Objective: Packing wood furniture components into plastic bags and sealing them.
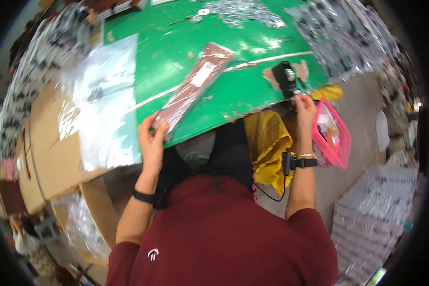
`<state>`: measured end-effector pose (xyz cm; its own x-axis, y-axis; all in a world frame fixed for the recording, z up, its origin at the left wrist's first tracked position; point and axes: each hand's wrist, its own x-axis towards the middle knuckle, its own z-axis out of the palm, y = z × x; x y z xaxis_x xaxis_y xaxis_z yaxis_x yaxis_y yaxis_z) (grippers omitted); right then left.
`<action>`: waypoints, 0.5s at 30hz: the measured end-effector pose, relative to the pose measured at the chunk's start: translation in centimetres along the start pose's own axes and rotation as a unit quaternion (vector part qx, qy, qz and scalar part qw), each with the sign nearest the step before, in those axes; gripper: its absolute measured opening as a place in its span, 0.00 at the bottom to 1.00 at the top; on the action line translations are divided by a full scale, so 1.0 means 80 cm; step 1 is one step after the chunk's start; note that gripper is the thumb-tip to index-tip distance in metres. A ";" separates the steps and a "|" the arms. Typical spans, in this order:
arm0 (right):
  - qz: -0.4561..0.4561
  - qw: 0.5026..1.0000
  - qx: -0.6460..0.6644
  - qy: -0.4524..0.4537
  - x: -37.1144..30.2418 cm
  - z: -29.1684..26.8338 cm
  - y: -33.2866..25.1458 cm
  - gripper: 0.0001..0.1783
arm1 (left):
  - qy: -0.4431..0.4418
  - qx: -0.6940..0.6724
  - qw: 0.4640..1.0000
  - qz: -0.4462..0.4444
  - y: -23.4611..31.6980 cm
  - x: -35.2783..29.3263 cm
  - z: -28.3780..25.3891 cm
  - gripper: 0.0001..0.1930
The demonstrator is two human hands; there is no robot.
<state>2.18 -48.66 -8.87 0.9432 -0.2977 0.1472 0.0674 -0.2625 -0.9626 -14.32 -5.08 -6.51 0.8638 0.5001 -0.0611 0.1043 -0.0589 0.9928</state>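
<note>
Along the far left rise piled packages [43, 71] in clear wrapping. Nearer, brown cardboard [47, 157] butts against the left side of the green table [162, 52]; below it, an open carton [100, 209] holds crumpled clear plastic [78, 224]. A spread of flat clear bags [109, 95] covers the table's left edge and overlaps the cardboard.

At the near edge, left of its middle, the left hand [151, 138] has thumb and fingers closed on the lower end of a long clear sleeve [186, 97]. Inside is a brown folded piece [218, 53] with a white label [203, 74]; the sleeve slants up and right across the surface. Beyond, small clear packets [245, 12] are heaped toward the far edge.

Yellow sacking [269, 143] hangs below the near edge. Close to the near right corner lies a black object [285, 78], its kind blurred. Just beside it, the right hand [306, 109] has its fingertips drawn together near something shiny; whether they grip it I cannot tell. Next to the right forearm, a pink basket [345, 143] contains clear plastic and brownish items. Wrapped packages [345, 43] cover the far right corner.
</note>
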 end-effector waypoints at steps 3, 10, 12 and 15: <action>0.009 1.000 -0.019 0.008 0.012 -0.008 0.011 0.11 | 0.014 -0.067 0.998 -0.016 0.012 0.000 0.015 0.21; 0.011 0.975 -0.213 -0.055 0.035 -0.027 0.090 0.11 | 0.045 0.023 0.998 0.042 -0.003 -0.001 0.010 0.19; 0.007 0.972 -0.221 -0.075 0.020 -0.013 0.089 0.12 | 0.020 0.050 0.997 0.055 -0.005 0.006 0.015 0.21; 0.006 0.986 -0.005 -0.168 -0.091 0.111 -0.109 0.10 | 0.066 0.079 0.991 0.085 0.016 -0.007 0.010 0.24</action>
<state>-2.40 -36.09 -3.54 0.9985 0.0197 0.0507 0.0542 -0.2706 -0.9612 -14.27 -6.13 -5.32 0.8042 0.5801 0.1298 0.0484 -0.2816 0.9583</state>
